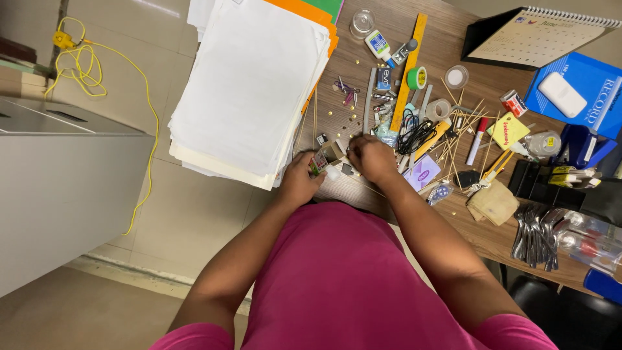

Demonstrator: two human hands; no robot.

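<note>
My left hand is closed around a small colourful packet at the near edge of the wooden desk. My right hand is closed just to its right, fingers pinched over small items near a little box; what it grips is hidden. A small white cap-like piece lies between the two hands. A thick stack of white and cream paper overhangs the desk's left edge, just beyond my left hand.
The desk is littered: yellow ruler, glue bottle, green tape roll, black cable, wooden sticks, red marker, calendar, blue book, metal cutlery. A grey cabinet and yellow cord lie left.
</note>
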